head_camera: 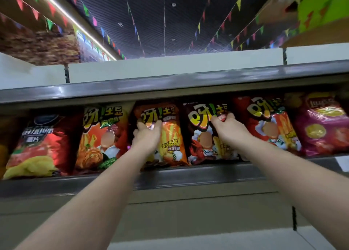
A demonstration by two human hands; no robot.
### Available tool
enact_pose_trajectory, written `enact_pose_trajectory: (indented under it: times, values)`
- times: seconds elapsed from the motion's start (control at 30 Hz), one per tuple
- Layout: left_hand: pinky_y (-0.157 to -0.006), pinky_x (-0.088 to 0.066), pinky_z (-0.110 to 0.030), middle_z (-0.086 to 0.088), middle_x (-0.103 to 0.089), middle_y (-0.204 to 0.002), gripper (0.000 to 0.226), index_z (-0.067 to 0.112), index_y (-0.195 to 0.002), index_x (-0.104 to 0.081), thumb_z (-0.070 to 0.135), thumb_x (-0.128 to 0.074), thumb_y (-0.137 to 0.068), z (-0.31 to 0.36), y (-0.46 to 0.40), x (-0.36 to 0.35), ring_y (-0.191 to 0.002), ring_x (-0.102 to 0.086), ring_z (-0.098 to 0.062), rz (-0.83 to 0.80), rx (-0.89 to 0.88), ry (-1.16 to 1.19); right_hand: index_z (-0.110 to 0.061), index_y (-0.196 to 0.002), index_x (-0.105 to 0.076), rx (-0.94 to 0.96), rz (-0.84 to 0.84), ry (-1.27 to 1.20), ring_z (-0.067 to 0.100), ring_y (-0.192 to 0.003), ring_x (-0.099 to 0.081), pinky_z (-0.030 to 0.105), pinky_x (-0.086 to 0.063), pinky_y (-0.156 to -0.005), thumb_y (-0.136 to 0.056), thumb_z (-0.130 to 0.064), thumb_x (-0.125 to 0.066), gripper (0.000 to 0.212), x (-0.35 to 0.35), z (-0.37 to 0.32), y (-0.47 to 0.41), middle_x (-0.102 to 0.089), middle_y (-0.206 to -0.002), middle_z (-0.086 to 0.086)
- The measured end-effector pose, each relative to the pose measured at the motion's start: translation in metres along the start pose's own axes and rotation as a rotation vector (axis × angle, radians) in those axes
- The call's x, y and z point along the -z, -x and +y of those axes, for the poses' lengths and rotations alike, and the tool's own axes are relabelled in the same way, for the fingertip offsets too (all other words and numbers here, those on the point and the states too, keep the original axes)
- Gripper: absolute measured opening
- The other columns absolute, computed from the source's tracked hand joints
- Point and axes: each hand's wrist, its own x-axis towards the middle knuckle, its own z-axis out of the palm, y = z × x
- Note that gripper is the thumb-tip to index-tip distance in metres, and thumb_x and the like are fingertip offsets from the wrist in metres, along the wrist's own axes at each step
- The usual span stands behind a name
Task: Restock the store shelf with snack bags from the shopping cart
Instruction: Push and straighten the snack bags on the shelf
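Observation:
A row of snack bags stands upright on a high store shelf point(198, 176) above me. My left hand point(147, 135) reaches up and grips the front of an orange fries bag point(170, 136), its fingers curled on the bag's upper left part. My right hand point(227, 126) holds the dark brown fries bag point(203, 145) beside it, fingers pinching the bag near its top right. Both forearms stretch up from below. The shopping cart is out of view.
Left of the orange bag stand a yellow-orange bag point(102, 136) and a red chips bag point(41, 145). To the right are a red fries bag point(270, 125) and a magenta chips bag point(321, 128). The shelf above point(170, 83) overhangs closely. Bunting hangs from the ceiling.

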Motion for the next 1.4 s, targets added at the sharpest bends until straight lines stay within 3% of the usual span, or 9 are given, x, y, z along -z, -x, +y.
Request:
enact_pose_trajectory:
  times: [0.13, 0.27, 0.4, 0.5, 0.7, 0.8, 0.97, 1.2, 1.4]
  values:
    - [-0.111, -0.022, -0.045, -0.025, -0.03, -0.145, 0.062, 0.003, -0.145, -0.025, 0.041, -0.038, -0.098, -0.005, 0.01, 0.005, -0.135, -0.027, -0.038, 0.254, -0.338, -0.373, -0.014, -0.147, -0.021, 0.316, 0.312, 0.304, 0.03, -0.137, -0.026, 0.044, -0.024, -0.11, -0.094, -0.04, -0.039, 0.061, 0.008, 0.013, -0.002, -0.03, -0.147, 0.015]
    - [-0.116, -0.009, -0.041, -0.013, -0.025, -0.153, 0.065, 0.018, -0.149, -0.023, 0.052, -0.022, -0.093, -0.001, 0.012, -0.006, -0.143, -0.016, -0.028, 0.286, -0.628, -0.606, -0.023, -0.148, -0.017, 0.615, 0.277, 0.461, 0.025, -0.142, -0.013, 0.045, -0.007, -0.115, -0.084, -0.047, -0.025, 0.069, -0.002, 0.005, -0.002, -0.02, -0.154, 0.007]
    - [-0.116, -0.001, -0.045, -0.009, -0.02, -0.156, 0.069, 0.021, -0.151, -0.016, 0.059, -0.009, -0.093, -0.009, 0.011, -0.024, -0.144, -0.012, -0.026, 0.193, -0.616, -0.809, -0.028, -0.149, -0.01, 0.581, 0.198, 0.577, 0.024, -0.143, -0.006, 0.049, 0.002, -0.114, -0.091, -0.057, -0.02, 0.065, -0.019, 0.013, -0.011, -0.015, -0.155, 0.004]
    - [-0.116, 0.001, -0.047, -0.01, -0.022, -0.155, 0.073, 0.021, -0.151, -0.014, 0.061, -0.003, -0.091, -0.016, 0.012, -0.031, -0.143, -0.014, -0.028, 0.194, -0.588, -0.894, -0.029, -0.149, -0.008, 0.585, 0.201, 0.605, 0.024, -0.143, -0.005, 0.051, -0.001, -0.114, -0.076, -0.065, 0.001, 0.081, -0.03, 0.027, -0.014, -0.013, -0.155, 0.004]
    - [-0.114, -0.008, -0.049, -0.01, -0.03, -0.148, 0.062, 0.018, -0.147, -0.022, 0.055, -0.018, -0.097, -0.013, 0.007, -0.034, -0.137, -0.024, -0.028, 0.148, -0.561, -0.935, -0.013, -0.127, -0.051, 0.577, 0.274, 0.55, 0.036, -0.126, -0.042, 0.059, -0.026, -0.104, -0.081, -0.059, -0.015, 0.075, -0.043, 0.025, -0.023, -0.05, -0.132, 0.017]
    - [-0.114, -0.008, -0.049, -0.01, -0.031, -0.147, 0.061, 0.018, -0.146, -0.023, 0.054, -0.018, -0.097, -0.013, 0.005, -0.035, -0.136, -0.024, -0.029, 0.139, -0.561, -0.945, -0.02, -0.138, -0.038, 0.555, 0.24, 0.577, 0.031, -0.14, -0.021, 0.053, -0.012, -0.111, -0.078, -0.062, -0.005, 0.08, -0.044, 0.028, -0.024, -0.03, -0.15, 0.011]
    - [-0.116, -0.002, -0.048, -0.009, -0.023, -0.152, 0.063, 0.019, -0.15, -0.015, 0.055, -0.016, -0.097, -0.012, 0.011, -0.034, -0.14, -0.017, -0.028, 0.132, -0.552, -0.941, -0.023, -0.145, -0.025, 0.568, 0.241, 0.553, 0.028, -0.143, -0.011, 0.052, -0.005, -0.113, -0.075, -0.062, 0.0, 0.084, -0.038, 0.029, -0.016, -0.017, -0.155, 0.008]
    - [-0.115, -0.006, -0.049, -0.008, -0.026, -0.15, 0.07, 0.016, -0.149, -0.016, 0.061, -0.01, -0.095, -0.01, 0.009, -0.032, -0.139, -0.02, -0.028, 0.074, -0.512, -1.003, -0.022, -0.143, -0.024, 0.526, 0.153, 0.614, 0.027, -0.139, -0.018, 0.05, -0.008, -0.113, -0.067, -0.062, 0.014, 0.094, -0.034, 0.024, -0.017, -0.025, -0.15, 0.007]
    - [-0.116, -0.007, -0.045, -0.01, -0.023, -0.152, 0.069, 0.012, -0.149, -0.018, 0.057, -0.024, -0.096, -0.003, 0.008, -0.019, -0.141, -0.018, -0.026, 0.008, -0.528, -0.875, -0.019, -0.145, -0.021, 0.482, 0.016, 0.528, 0.027, -0.14, -0.015, 0.049, -0.01, -0.113, -0.095, -0.052, -0.03, 0.061, -0.017, 0.01, -0.008, -0.022, -0.151, 0.008]
